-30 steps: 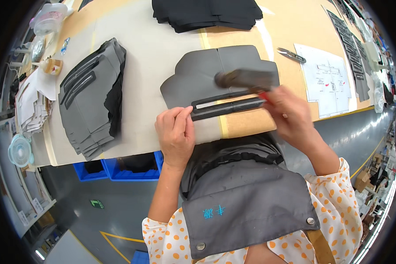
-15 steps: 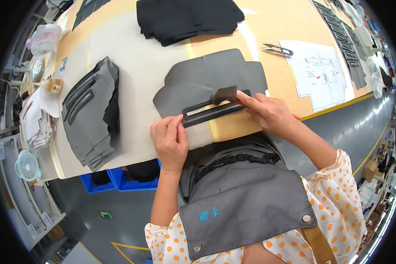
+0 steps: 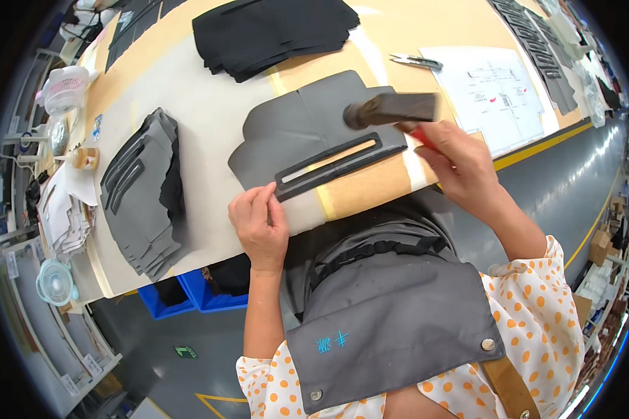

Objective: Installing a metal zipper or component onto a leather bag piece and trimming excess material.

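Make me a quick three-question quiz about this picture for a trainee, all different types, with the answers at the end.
1. Which tool does the right hand hold?
2. True or false: the left hand is on the pile of black sheets.
3. Which lies right beside the thread snips?
A) the desk fan
B) the white sheet with a printed drawing
C) a blue bin

Key:
1. A hammer.
2. False; it is at the left end of the slotted black strip.
3. B
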Demonstrator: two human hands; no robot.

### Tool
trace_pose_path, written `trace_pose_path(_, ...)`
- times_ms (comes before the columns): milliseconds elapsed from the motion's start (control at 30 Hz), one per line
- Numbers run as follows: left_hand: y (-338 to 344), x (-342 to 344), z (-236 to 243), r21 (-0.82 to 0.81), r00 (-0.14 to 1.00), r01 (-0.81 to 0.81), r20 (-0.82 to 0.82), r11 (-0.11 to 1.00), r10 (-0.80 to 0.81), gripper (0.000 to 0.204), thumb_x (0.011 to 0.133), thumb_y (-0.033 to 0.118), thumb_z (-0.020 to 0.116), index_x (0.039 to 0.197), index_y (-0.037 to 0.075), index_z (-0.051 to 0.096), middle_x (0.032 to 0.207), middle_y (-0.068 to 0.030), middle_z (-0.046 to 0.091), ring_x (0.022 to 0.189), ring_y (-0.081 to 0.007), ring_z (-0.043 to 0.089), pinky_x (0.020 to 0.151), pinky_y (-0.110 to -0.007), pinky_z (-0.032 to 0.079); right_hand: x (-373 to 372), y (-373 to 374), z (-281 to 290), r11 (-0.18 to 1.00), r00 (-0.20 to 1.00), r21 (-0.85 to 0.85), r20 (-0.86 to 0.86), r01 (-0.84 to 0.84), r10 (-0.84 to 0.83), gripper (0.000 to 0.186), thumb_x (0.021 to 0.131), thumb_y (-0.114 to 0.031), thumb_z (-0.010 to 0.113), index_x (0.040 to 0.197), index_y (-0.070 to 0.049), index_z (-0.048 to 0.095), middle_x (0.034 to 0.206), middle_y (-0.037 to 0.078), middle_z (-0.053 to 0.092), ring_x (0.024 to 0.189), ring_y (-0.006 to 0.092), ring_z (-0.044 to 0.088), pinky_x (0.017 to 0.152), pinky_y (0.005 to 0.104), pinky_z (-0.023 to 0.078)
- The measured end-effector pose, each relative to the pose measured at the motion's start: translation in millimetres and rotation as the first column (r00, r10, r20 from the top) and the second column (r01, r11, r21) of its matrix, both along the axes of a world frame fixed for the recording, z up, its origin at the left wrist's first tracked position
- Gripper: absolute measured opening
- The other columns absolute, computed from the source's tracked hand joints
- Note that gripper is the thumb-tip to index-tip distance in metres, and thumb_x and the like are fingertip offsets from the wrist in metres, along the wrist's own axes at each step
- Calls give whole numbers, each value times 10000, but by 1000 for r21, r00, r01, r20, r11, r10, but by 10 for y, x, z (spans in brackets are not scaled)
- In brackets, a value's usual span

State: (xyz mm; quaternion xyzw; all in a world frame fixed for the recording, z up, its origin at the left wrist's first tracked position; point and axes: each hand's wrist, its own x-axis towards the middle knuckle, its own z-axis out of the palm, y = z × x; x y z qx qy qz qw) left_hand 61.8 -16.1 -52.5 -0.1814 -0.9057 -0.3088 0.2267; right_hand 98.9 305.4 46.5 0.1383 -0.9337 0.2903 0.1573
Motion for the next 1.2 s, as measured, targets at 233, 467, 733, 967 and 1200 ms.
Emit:
trace_pose_path(233,9,-25,-29,5,1000,9,-4,1000,-9,271,826,-78,705,1053,58,763,1016,-96,673,990,-306,621,903,-416,499,172,190,-249,963,980,262,168,58,-105,595,941,-128,722,1496,-281,575,761,57,595,605,244,586,544,364,492)
trace_pose_path(467,-26,-10,-19,-21,1000,-1,3,1000,1,268,841,-63,698,1073,51,765,1025,-97,668,999,-306,614,910,-417,499,236,197,-316,977,935,208,338,40,-110,582,969,-149,688,1505,-326,546,856,98,671,769,282,682,685,380,554)
trace_pose_path(733,154,103,103,-46,982,191,26,981,-189,349,887,-13,708,1226,67,727,1121,-105,647,1070,-293,610,954,-410,494,-129,1218,-493,904,907,-100,112,416,-405,512,992,-142,676,1492,-203,583,1058,144,723,960,305,694,885,389,541)
trace_pose_path(967,412,91,119,-175,976,207,104,963,-191,373,905,53,718,1270,128,729,1146,-39,626,1088,-252,589,951,-401,444,-304,497,-423,972,963,133,-212,196,-165,321,897,-84,749,1215,-123,757,1097,95,690,1043,293,630,897,389,512)
trace_pose_path(1200,437,111,104,-241,970,221,153,945,-188,479,852,28,709,1313,154,712,1173,-31,598,1102,-256,561,945,-409,439,-223,-465,-749,978,978,-3,0,-210,210,382,855,-73,697,1235,-107,727,1079,24,646,942,220,585,804,358,441)
